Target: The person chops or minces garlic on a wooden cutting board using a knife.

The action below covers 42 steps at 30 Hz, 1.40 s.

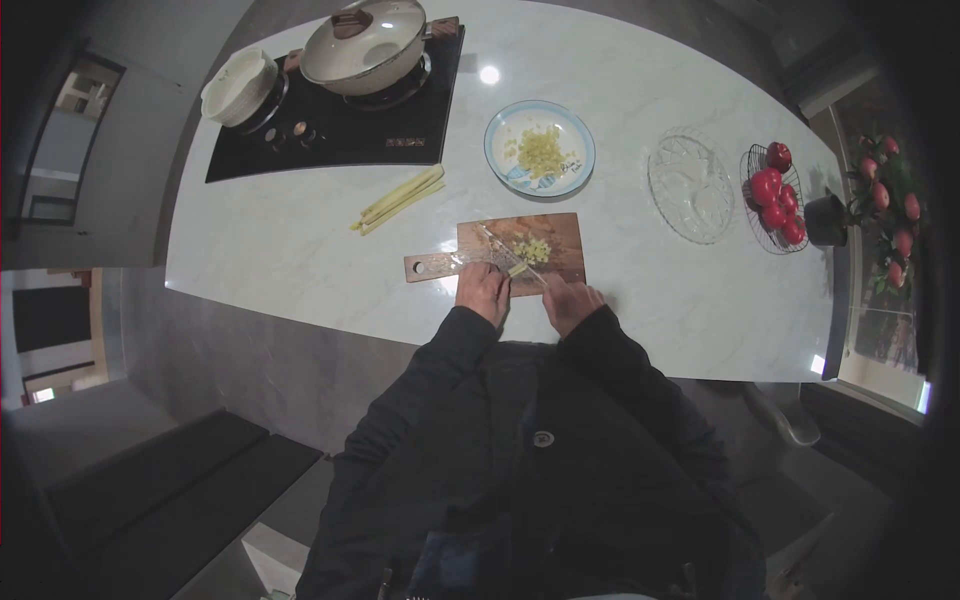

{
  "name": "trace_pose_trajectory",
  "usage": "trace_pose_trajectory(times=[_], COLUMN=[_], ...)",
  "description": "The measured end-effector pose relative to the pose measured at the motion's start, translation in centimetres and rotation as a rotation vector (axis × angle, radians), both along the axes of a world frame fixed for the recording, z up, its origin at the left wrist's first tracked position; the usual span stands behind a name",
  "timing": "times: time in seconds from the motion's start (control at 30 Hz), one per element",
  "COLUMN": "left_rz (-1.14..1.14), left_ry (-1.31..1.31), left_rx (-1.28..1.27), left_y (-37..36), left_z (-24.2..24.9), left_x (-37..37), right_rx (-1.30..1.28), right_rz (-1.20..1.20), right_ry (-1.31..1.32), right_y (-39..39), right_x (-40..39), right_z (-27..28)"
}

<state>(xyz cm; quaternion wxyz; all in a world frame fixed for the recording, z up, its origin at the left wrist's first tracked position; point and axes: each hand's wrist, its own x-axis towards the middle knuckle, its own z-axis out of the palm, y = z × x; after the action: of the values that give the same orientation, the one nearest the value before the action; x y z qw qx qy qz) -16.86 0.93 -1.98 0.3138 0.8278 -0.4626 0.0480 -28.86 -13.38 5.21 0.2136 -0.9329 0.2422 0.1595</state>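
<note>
On the wooden cutting board, my right hand is closed around the handle of a knife, its blade slanting up and to the left. My left hand has its fingers bent over a short length of pale green stalk, likely celery, pressing it to the board beside the blade. Small chopped pieces lie just beyond the knife. Past the board, a blue-rimmed plate holds a heap of similar chopped bits. Whole stalks rest to the left of it.
At the back left is a black cooktop bearing a lidded pan and a white pot. To the right, a clear glass dish sits beside a wire basket of red fruit or vegetables. A dark pot stands near the counter's right edge.
</note>
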Motion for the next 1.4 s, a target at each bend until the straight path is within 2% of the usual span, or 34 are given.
trace_pose_trajectory(times=[0.1,0.2,0.3,0.5,0.7,0.8,0.9,1.0,1.2,1.3,1.4], left_rz=[0.031,0.047,0.06,0.034,0.044,0.061,0.052,0.051,0.027,0.032,0.039], left_ry=[0.022,0.046,0.026,0.014,0.025,0.061,0.056,0.018,0.003,0.002,0.018], left_rx=[0.072,0.079,0.077,0.035,0.083,0.143,0.127,0.083,0.004,0.042,0.101], left_y=[0.0,0.1,0.1,0.1,0.2,0.2,0.3,0.2,0.1,-0.1,-0.5], left_z=[0.4,0.1,0.2,-0.1,0.0,0.7,0.5,0.2,0.0,0.2,0.6], left_x=[-0.1,0.1,-0.2,-0.1,-0.2,-0.2,0.0,-0.2,-0.1,-0.2,-0.3], right_rx=[-0.099,-0.144,-0.049,-0.021,0.027,-0.075,-0.16,-0.048,0.011,0.018,-0.106], right_rz=[0.035,0.061,0.037,-0.026,-0.022,0.025,0.077,0.068,0.014,0.011,0.029], right_ry=[-0.17,-0.151,-0.004,0.017,0.093,-0.124,-0.161,0.008,0.071,0.004,-0.111], right_y=[0.2,0.3,0.0,-0.3,0.2,0.2,0.5,0.4,0.0,0.2,0.0], right_x=[1.5,1.9,0.6,-2.6,0.5,1.8,2.2,1.1,-0.6,0.4,1.3], right_z=[-1.1,-0.3,1.4,1.5,1.0,-0.6,-0.2,1.5,0.8,0.1,-0.5])
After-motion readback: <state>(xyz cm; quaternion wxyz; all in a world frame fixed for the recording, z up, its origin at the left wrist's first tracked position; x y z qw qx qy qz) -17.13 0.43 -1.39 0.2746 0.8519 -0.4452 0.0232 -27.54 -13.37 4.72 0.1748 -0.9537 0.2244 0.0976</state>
